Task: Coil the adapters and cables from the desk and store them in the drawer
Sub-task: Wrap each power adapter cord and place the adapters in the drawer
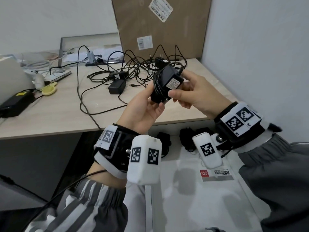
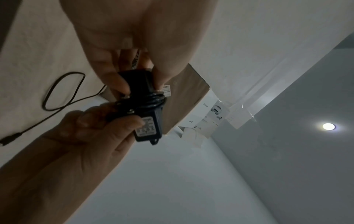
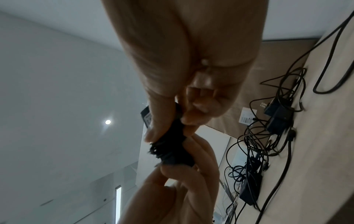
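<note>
Both hands hold one black adapter (image 1: 167, 84) above the worktop's (image 1: 58, 111) near edge: left hand (image 1: 143, 111) clamped on its base, right hand (image 1: 192, 92) pinching the top. Its cable looks fully wound, so the next move is probably lowering it into the open drawer (image 1: 187, 190) below.

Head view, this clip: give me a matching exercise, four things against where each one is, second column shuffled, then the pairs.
Things:
1. wrapped adapter
2. cardboard box
3. yellow brush
4. stored adapters

Places:
A. in the open drawer, at its far end
B. standing against the wall at the back of the desk
C. held between both hands above the desk's front edge
D. lying on the left part of the desk

Pairs: 1-C, 2-B, 3-D, 4-A
</note>
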The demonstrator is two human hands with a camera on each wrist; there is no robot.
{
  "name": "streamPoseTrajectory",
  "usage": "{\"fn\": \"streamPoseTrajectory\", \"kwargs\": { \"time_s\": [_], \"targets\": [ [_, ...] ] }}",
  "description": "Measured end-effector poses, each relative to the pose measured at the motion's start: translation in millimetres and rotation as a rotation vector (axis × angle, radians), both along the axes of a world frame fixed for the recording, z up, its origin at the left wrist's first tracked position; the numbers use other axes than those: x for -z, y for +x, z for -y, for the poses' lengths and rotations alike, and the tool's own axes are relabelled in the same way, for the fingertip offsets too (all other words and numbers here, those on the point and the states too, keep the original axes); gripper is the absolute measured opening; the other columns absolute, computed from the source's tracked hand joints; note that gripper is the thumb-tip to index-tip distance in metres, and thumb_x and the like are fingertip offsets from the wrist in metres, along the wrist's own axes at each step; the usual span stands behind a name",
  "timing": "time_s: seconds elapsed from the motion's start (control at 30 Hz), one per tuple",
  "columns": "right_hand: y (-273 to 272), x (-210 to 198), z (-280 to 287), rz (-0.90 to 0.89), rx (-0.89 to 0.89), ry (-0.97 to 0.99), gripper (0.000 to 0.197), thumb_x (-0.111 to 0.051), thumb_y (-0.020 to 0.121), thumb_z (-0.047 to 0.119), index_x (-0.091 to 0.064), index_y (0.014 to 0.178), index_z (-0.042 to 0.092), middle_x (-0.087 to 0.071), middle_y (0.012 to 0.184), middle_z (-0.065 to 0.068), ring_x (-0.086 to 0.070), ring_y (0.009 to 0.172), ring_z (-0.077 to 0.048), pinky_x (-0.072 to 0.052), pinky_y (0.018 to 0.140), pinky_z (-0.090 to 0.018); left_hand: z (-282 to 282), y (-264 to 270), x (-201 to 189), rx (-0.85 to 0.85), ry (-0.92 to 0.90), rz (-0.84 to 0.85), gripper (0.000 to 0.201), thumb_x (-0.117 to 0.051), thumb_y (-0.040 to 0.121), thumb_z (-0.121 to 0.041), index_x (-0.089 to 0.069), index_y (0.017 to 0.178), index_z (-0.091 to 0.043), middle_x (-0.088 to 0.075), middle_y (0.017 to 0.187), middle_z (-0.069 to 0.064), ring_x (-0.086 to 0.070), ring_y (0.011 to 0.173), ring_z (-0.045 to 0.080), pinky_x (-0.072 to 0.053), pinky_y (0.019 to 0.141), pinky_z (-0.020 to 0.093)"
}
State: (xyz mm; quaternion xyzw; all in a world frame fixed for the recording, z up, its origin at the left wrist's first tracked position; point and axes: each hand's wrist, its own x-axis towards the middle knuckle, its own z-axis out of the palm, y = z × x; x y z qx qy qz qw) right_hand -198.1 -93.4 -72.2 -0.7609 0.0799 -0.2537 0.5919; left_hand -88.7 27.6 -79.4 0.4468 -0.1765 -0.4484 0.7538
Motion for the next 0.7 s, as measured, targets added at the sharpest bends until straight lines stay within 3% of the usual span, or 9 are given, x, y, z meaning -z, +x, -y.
{"fn": "streamPoseTrajectory", "kwargs": {
  "time_s": [0.13, 0.23, 0.33, 0.43, 0.57, 0.7],
  "targets": [
    [0.9, 2.3, 4.3, 0.003, -0.037, -0.007, 0.05, -0.077, 0.071, 0.022, -0.058, 0.116, 0.024, -0.058, 0.096, -0.013, -0.044, 0.058, -0.018, -0.033, 0.045, -0.021, 0.2, 4.1, 1.9, 0.038, 0.084, 0.08, 0.027, -0.051, 0.098, -0.037, -0.062, 0.106, -0.014, -0.055, 0.078, -0.002, -0.054, 0.062, 0.006, -0.046, 0.05, 0.015],
    [0.1, 2.8, 6.6, -0.022, -0.028, -0.045, 0.055, -0.08, 0.067, 0.028, -0.057, 0.117, 0.031, -0.061, 0.114, -0.004, -0.054, 0.07, -0.017, -0.037, 0.05, -0.018, 0.3, 4.1, 5.8, 0.06, 0.138, 0.162, 0.026, -0.051, 0.096, -0.043, -0.061, 0.106, -0.021, -0.056, 0.077, -0.005, -0.049, 0.065, 0.006, -0.037, 0.058, 0.019],
    [-0.9, 2.1, 4.8, -0.012, -0.059, -0.047, 0.057, -0.08, 0.068, 0.018, -0.053, 0.118, 0.021, -0.064, 0.102, 0.003, -0.057, 0.071, -0.017, -0.04, 0.051, -0.019, 0.5, 1.2, 7.6, 0.074, 0.144, 0.134, 0.028, -0.051, 0.096, -0.044, -0.064, 0.1, -0.02, -0.055, 0.076, -0.004, -0.048, 0.066, 0.007, -0.04, 0.055, 0.017],
    [-3.0, -0.6, 3.3, -0.037, -0.059, -0.077, 0.056, -0.079, 0.069, 0.015, -0.052, 0.118, 0.014, -0.065, 0.096, 0.002, -0.056, 0.068, -0.023, -0.043, 0.05, -0.026, 0.2, -3.3, 5.0, 0.106, 0.146, 0.099, 0.031, -0.05, 0.097, -0.041, -0.067, 0.097, -0.016, -0.058, 0.077, -0.002, -0.051, 0.07, 0.009, -0.044, 0.055, 0.016],
    [-13.9, -3.3, 3.7, -0.1, -0.04, -0.089, 0.044, -0.08, 0.073, 0.012, -0.059, 0.111, 0.017, -0.065, 0.095, -0.004, -0.054, 0.059, -0.018, -0.046, 0.052, -0.025, -4.1, -12.8, 2.6, 0.175, 0.159, 0.083, 0.04, -0.044, 0.1, -0.038, -0.062, 0.12, -0.008, -0.063, 0.085, 0.005, -0.06, 0.075, 0.012, -0.049, 0.055, 0.016],
    [-29.2, -1.8, 5.7, -0.175, -0.006, 0.103, 0.045, -0.077, 0.067, 0.016, -0.061, 0.109, 0.013, -0.065, 0.074, 0.002, -0.052, 0.053, -0.009, -0.044, 0.05, -0.017, -9.1, -20.4, 3.8, 0.221, 0.188, 0.092, 0.048, -0.039, 0.1, -0.044, -0.054, 0.133, -0.012, -0.066, 0.098, 0.007, -0.062, 0.087, 0.021, -0.054, 0.059, 0.021]
  ]
}}
